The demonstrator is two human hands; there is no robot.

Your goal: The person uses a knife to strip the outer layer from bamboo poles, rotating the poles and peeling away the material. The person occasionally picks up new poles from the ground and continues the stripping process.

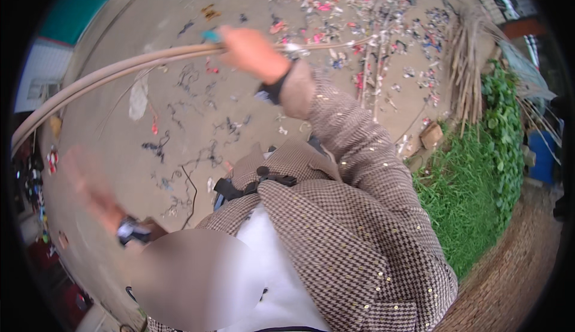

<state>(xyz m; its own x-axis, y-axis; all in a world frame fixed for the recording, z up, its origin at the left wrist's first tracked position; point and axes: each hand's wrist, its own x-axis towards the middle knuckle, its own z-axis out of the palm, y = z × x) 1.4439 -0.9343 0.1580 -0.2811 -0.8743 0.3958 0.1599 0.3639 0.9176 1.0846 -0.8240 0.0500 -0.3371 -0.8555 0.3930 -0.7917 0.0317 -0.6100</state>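
Poles (150, 58), long, thin and brown, lie side by side in the right hand (251, 51), whose fingers are closed around them. They bow down to the left edge of the view and run on to the right, with a white wrapping (292, 48) just past the wrist. A teal piece (210, 35) shows right by the fingers; whether it is held, I cannot tell. The left hand (93, 185) is apart from the poles, low at the left, and so blurred that I cannot tell how far open it is or whether it has hold of anything.

Below the hands is grey-brown ground (257, 101), strewn with dark scraps (157, 147) and, farther off, pink scraps (324, 7) among white and blue ones. At the upper right, more thin poles (377, 83) stand near a bundle of dry strips (466, 68). Green plants (455, 212) grow beneath it, bordered by brick paving (509, 266), and a blue container (542, 155) sits at the far right.
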